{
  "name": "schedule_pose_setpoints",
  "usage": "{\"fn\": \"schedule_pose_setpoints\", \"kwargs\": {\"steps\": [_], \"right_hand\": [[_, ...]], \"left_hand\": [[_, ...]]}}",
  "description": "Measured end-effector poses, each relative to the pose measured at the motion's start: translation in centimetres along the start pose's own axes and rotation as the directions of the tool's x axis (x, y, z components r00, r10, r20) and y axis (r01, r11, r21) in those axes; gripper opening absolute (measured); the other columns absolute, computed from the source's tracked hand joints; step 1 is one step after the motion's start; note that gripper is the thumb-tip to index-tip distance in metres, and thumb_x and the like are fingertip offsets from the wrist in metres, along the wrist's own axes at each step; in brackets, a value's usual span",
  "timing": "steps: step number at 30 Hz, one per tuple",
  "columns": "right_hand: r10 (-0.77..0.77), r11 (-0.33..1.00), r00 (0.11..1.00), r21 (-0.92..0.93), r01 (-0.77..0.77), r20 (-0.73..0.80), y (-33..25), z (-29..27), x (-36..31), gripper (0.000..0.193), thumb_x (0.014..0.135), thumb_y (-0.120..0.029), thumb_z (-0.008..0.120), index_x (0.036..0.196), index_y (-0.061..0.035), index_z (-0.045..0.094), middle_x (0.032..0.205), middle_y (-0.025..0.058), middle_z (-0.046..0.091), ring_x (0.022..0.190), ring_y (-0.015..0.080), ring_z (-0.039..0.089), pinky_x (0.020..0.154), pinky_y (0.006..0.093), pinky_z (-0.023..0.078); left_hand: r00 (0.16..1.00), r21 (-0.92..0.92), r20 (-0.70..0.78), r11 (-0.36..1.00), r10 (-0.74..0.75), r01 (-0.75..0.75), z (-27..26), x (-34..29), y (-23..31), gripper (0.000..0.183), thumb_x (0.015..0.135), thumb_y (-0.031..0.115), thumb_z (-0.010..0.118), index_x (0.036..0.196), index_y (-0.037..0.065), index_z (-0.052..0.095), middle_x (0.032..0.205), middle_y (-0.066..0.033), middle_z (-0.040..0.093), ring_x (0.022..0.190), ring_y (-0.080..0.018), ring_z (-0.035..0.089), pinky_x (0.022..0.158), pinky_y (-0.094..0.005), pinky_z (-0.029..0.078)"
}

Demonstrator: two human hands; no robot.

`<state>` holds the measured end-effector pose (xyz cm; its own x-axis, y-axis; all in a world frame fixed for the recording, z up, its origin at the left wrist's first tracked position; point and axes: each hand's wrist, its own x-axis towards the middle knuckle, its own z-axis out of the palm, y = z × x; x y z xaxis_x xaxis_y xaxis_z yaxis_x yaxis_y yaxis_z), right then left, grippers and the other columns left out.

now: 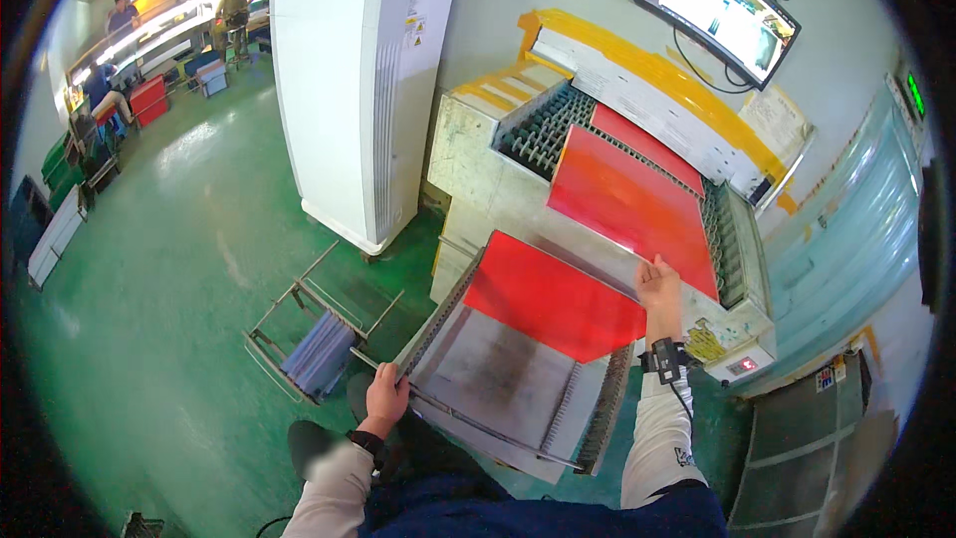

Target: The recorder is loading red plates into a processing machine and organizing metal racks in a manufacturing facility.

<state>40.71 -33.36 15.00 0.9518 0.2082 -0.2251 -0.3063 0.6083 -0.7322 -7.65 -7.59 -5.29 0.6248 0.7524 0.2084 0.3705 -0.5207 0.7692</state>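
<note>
My left hand is closed round the metal rail at the near left corner of a slotted rack in front of me. A flat red panel lies in the far part of this rack, above a grey sheet. My right hand is at the near edge of a larger red panel on the rollers of a conveyor machine. Its fingers are curled and appear to pinch that edge; the fingertips are partly hidden. Behind it, another red panel comes out from under the machine's cover.
A second wire rack with bluish-grey sheets stands on the green floor to the left. Beyond it rises a tall white cabinet unit. A screen hangs above the conveyor. Two or more people work at the far left.
</note>
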Motion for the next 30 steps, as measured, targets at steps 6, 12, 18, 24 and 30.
{"fn": "schedule_pose_setpoints", "kwargs": {"steps": [6, 12, 18, 24, 30], "right_hand": [[0.254, 0.942, 0.967, -0.228, -0.248, -0.005, 1.6, 2.4, -1.4, 0.023, 0.091, -0.030, 0.068, 0.099, -0.0096, 0.061, 0.095, 0.0044, 0.065, 0.082, 0.0179, 0.061, 0.072, 0.0308, 0.048], [0.184, 0.971, 0.982, -0.162, -0.177, 0.034, 1.6, 2.2, -1.0, 0.027, 0.090, -0.032, 0.069, 0.100, -0.0083, 0.061, 0.092, 0.0030, 0.065, 0.078, 0.0155, 0.060, 0.070, 0.0304, 0.046], [0.165, 0.973, 0.985, -0.173, -0.155, 0.042, 1.6, 2.3, -1.0, 0.026, 0.091, -0.032, 0.068, 0.100, -0.0077, 0.062, 0.091, 0.0029, 0.065, 0.077, 0.0157, 0.060, 0.069, 0.0306, 0.046], [0.153, 0.976, 0.988, -0.162, -0.148, 0.022, 1.9, 2.8, -0.9, 0.027, 0.091, -0.032, 0.067, 0.099, -0.0065, 0.062, 0.089, 0.0031, 0.065, 0.076, 0.0157, 0.059, 0.066, 0.0300, 0.047], [0.132, 0.978, 0.990, -0.166, -0.123, 0.043, 1.4, 2.2, 0.3, 0.030, 0.092, -0.033, 0.067, 0.100, -0.0055, 0.061, 0.091, 0.0036, 0.064, 0.075, 0.0155, 0.058, 0.066, 0.0299, 0.047]], "left_hand": [[1.000, 0.001, -0.025, 1.000, 0.006, -0.006, -0.3, -0.2, -0.3, 0.024, 0.086, 0.016, 0.062, 0.104, 0.005, 0.053, 0.102, -0.0169, 0.056, 0.089, -0.0433, 0.060, 0.071, -0.0495, 0.050], [1.000, 0.014, -0.003, 1.000, 0.003, -0.003, -0.2, -0.1, -0.1, 0.024, 0.086, 0.017, 0.062, 0.105, 0.004, 0.053, 0.102, -0.0171, 0.056, 0.089, -0.0432, 0.060, 0.070, -0.0494, 0.050], [1.000, 0.018, -0.001, 1.000, 0.000, 0.000, -0.3, -0.1, 0.1, 0.025, 0.086, 0.017, 0.062, 0.105, 0.003, 0.052, 0.103, -0.0178, 0.056, 0.089, -0.0437, 0.059, 0.070, -0.0497, 0.050], [1.000, 0.025, -0.020, 1.000, 0.017, -0.017, -0.3, -0.1, -0.2, 0.026, 0.086, 0.017, 0.063, 0.105, 0.003, 0.052, 0.103, -0.0193, 0.055, 0.089, -0.0447, 0.059, 0.071, -0.0505, 0.049], [0.999, 0.005, -0.034, 0.999, 0.037, -0.037, -0.2, -0.1, 0.2, 0.025, 0.086, 0.016, 0.063, 0.105, 0.003, 0.052, 0.101, -0.0187, 0.055, 0.088, -0.0448, 0.058, 0.070, -0.0506, 0.049]]}}
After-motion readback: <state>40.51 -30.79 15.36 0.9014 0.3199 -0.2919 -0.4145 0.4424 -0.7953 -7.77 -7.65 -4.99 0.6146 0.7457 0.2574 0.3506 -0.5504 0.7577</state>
